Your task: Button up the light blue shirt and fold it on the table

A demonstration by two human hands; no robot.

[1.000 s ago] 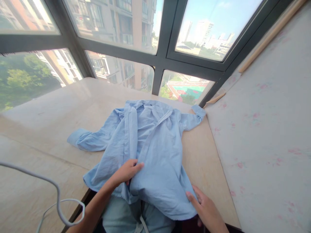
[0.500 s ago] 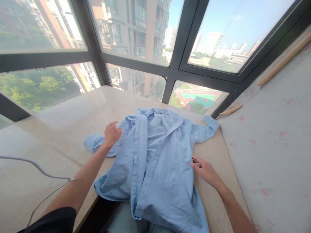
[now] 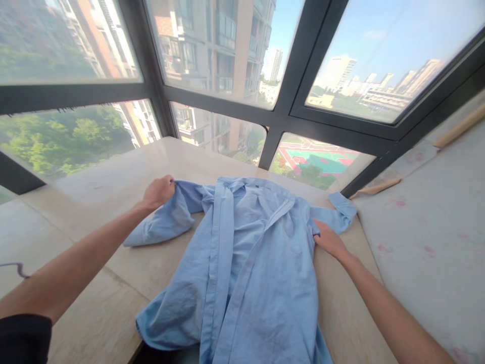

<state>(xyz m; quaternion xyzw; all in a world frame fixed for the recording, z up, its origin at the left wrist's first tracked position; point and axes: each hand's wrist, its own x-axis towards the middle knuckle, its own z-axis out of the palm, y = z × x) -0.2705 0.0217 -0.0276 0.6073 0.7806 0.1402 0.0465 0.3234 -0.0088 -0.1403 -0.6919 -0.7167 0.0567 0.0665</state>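
A light blue button-up shirt (image 3: pixel 280 263) lies front up and unbuttoned, its collar toward the windows and its hem hanging over the near edge. My left hand (image 3: pixel 159 192) is closed on the upper edge of the left-side sleeve and draws it out to the left. That sleeve's folded cuff end rests on the ledge below my wrist. On the other side, my right hand (image 3: pixel 329 238) grips the shirt at the underarm, with its fingertips partly hidden in the cloth. The right-side sleeve stretches outward, its cuff (image 3: pixel 343 205) turned up near the wall.
A pale stone window ledge (image 3: pixel 102 212) bears the shirt. Dark window frames (image 3: pixel 227 111) close off the back. To the right stands a floral-papered wall (image 3: pixel 428 263) with peeling edges. A thin cable (image 3: pixel 17 267) shows beside my left forearm.
My left hand has moved left and taken hold of the sleeve, lifting and spreading it. My right hand has moved up the shirt's side to the underarm and closed there.
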